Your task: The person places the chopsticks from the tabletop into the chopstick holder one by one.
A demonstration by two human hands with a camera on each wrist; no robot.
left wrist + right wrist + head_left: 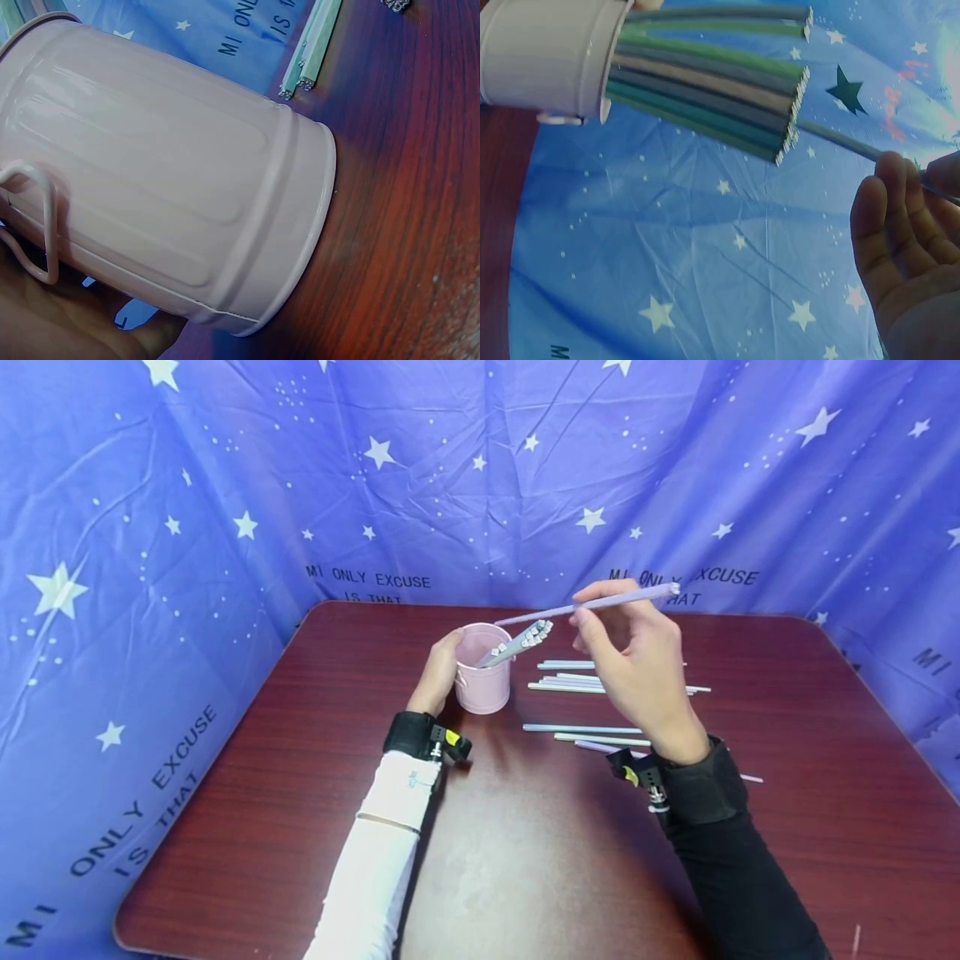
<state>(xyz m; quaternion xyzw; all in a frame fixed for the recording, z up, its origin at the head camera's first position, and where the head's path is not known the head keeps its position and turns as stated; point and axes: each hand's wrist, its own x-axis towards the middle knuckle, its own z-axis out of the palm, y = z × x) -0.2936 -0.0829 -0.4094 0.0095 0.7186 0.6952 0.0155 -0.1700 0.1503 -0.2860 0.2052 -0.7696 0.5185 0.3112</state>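
A small pink metal bucket [483, 692] with side handles stands upright on the table. My left hand [435, 677] grips its left side, the thumb at the rim. In the left wrist view the bucket [150, 150] hides part of that hand. A bundle of thin pastel sticks [705, 94] leans out of the bucket's mouth toward the right. Above and right of it, my right hand [641, 660] pinches one long lilac stick [626, 598] between thumb and fingers. The stick slants down leftward, its lower end near the bucket's rim; whether it touches cannot be told.
Several loose pastel sticks [581, 728] lie on the dark red wooden table [510, 860], right of the bucket and partly under my right hand. A blue curtain [450, 468] with white stars hangs behind the table and along its sides.
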